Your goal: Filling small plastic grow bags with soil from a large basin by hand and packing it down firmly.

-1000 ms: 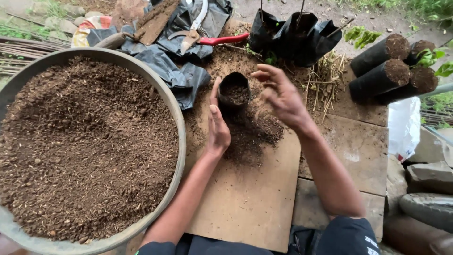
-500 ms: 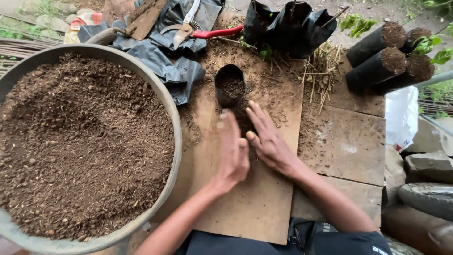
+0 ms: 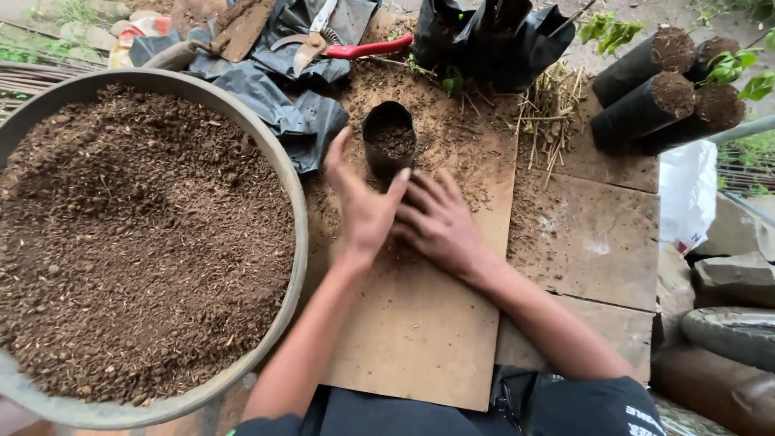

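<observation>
A small black nursery bag (image 3: 389,144), partly filled with soil, stands upright on a brown board (image 3: 420,323). My left hand (image 3: 362,202) lies just in front of it, fingers spread, thumb close to the bag's left side. My right hand (image 3: 436,222) rests palm down on the board beside the left, over the loose soil spilled there. The two hands touch at the fingertips. Neither hand holds anything that I can see.
A large round basin (image 3: 297,210) full of brown potting mix fills the left. Black plastic bags (image 3: 299,121) and red-handled shears (image 3: 339,44) lie behind. Filled black bags (image 3: 646,109) lie on their sides at the right, on stone slabs (image 3: 597,242).
My right hand came down from beside the bag onto the board. Both hands slid over the spilled soil and moved forward up to the bag's base.
</observation>
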